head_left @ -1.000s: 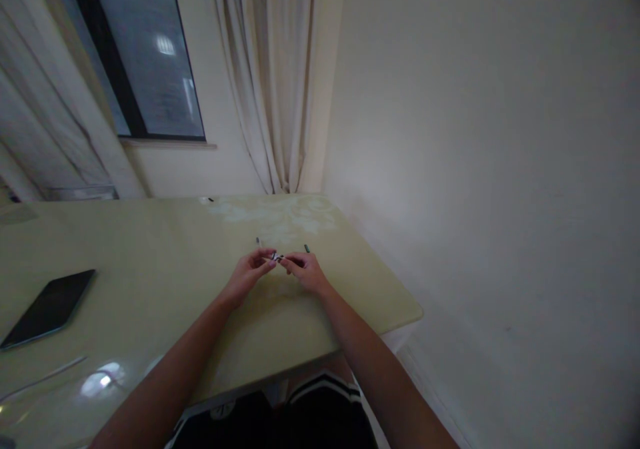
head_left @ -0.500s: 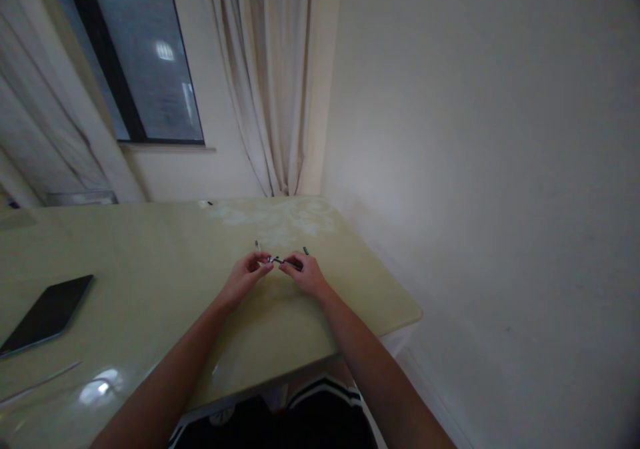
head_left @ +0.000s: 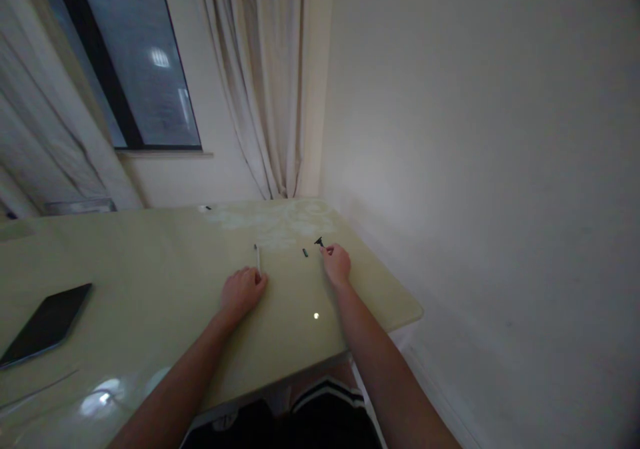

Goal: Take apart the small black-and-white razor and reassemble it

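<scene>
My left hand (head_left: 243, 291) rests low on the table, fingers curled and thumb beside them; what they hold, if anything, is hidden. Against its thumb and forefinger lies the near end of a thin white stick (head_left: 258, 257) with a dark tip. Whether the hand grips the stick cannot be told. To the right, my right hand (head_left: 337, 264) pinches a small black T-shaped tool (head_left: 319, 242), its crosspiece pointing away from me. Between the hands lies a small dark green-black piece (head_left: 305, 252), touched by neither hand.
A dark tablet-like slab (head_left: 47, 322) lies on the table's left, with a thin cable (head_left: 40, 390) nearer me. Another small dark object (head_left: 208, 208) sits at the far edge. A wall (head_left: 475, 169) rises to the right of the glossy table (head_left: 295, 356); curtains (head_left: 260, 82) hang beyond it.
My hands were together over a thin dark object with a shiny end. They have parted: the left drew back toward me and left, the right went right with the black tool.
</scene>
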The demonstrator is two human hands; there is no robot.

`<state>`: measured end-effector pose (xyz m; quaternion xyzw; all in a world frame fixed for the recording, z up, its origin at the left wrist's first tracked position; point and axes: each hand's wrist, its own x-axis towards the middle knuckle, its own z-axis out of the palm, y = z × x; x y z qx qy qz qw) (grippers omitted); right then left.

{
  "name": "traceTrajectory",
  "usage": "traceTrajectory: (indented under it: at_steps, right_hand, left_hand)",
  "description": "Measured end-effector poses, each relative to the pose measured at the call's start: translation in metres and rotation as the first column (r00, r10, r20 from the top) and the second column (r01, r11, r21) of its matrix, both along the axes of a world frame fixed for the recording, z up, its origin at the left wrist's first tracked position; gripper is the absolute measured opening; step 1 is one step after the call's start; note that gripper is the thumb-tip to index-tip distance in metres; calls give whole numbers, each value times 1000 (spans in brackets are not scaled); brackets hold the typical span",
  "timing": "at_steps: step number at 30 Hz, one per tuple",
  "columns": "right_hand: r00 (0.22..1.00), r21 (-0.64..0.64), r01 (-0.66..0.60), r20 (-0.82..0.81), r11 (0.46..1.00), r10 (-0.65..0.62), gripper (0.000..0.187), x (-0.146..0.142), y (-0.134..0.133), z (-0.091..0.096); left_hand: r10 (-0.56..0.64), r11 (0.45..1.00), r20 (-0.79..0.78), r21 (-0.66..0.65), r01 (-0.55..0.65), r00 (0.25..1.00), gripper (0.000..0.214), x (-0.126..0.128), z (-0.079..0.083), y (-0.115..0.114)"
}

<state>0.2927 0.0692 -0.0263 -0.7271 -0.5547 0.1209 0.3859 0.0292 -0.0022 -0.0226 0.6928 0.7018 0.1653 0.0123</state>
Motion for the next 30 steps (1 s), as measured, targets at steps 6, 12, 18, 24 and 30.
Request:
traceTrajectory:
  at_steps: [6, 12, 18, 24, 30]
  right_hand:
    - [996, 75, 13, 90, 997, -20, 23, -2, 4, 2]
    - [923, 341, -268, -177, 901, 341, 50, -28, -5, 3]
    - [719, 447, -249, -508, 859, 473, 56, -43, -4, 1]
    - [710, 434, -9, -632, 901, 311, 62, -29, 3, -2]
    - [648, 407, -87, -670, 909, 361, 57, -33, 4, -6]
  left_hand:
    - [25, 999, 53, 32, -27, 998, 33, -3, -1, 2]
    - [-270, 924, 300, 347, 159, 915, 34, 20, 2, 6]
    - [-493, 867, 196, 190, 460, 848, 41, 60, 5, 27]
    - [-213, 976, 192, 87, 199, 958, 52, 83, -6, 70]
    - [-82, 997, 196, 16, 80, 977, 39, 96, -4, 81]
